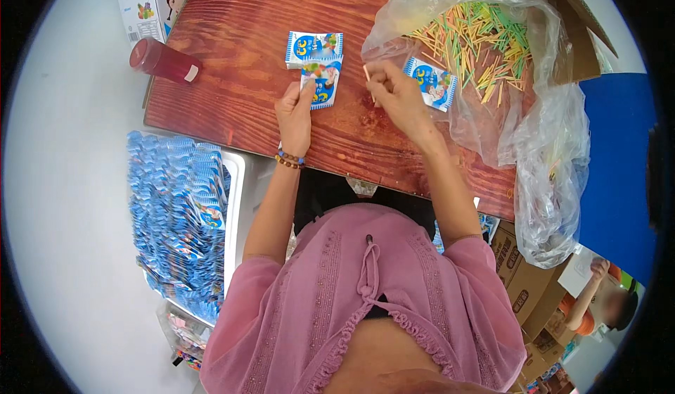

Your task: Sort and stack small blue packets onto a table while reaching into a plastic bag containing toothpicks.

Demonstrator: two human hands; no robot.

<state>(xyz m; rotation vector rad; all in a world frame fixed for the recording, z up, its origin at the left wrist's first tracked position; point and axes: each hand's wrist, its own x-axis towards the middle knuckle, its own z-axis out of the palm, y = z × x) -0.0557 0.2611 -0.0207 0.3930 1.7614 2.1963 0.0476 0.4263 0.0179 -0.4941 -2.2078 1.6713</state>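
Observation:
Closed on a small blue-and-white printed sachet (pixel 326 93), my left hand (pixel 294 116) holds it just over the table. Right behind it lies a short stack of matching sachets (pixel 299 51), partly covered by the held one. My right hand (pixel 399 97) is a little to the right, thumb and fingers pinched on a short, pale thin stick (pixel 366 73). Beside that hand another sachet (pixel 436 88) rests at the edge of a clear plastic bag (pixel 397 17). Many thin coloured sticks (pixel 485 39), green, yellow, orange and pink, lie loose in the opened bag.
The reddish wooden table (pixel 239 70) carries a pink jar (pixel 165 61) lying on its side and a printed box (pixel 144 7) at the far left. A white tub (pixel 235 183) heaped with blue sachets (pixel 176 218) stands left. Cartons (pixel 524 281) and another person (pixel 587 299) are at lower right.

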